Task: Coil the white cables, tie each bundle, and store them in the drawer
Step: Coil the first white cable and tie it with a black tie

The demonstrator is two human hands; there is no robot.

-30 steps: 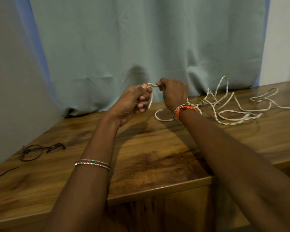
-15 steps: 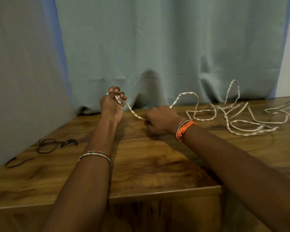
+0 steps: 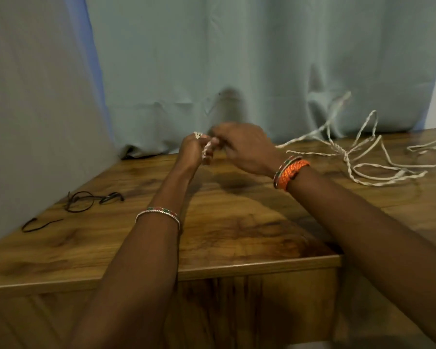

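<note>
A long twisted white cable (image 3: 358,170) lies in loose tangled loops on the right of the wooden table (image 3: 237,235), some loops rising against the curtain. Its near end runs left to my hands, which meet above the table's back middle. My left hand (image 3: 193,149) grips a small coil of the white cable in curled fingers. My right hand (image 3: 242,144) is right against it, fingers curled on the cable where it reaches the coil; motion blur hides the exact pinch. No drawer is recognisable in view.
A thin black cord (image 3: 86,201) and another short black piece (image 3: 39,224) lie on the table's left side. A grey-blue curtain (image 3: 237,71) hangs directly behind the table. The table's front edge (image 3: 237,269) runs below my forearms.
My hands were apart with a stretch of cable between them; now my right hand has come back up to my left, bringing the cable to the coil. The loose loops have shifted.
</note>
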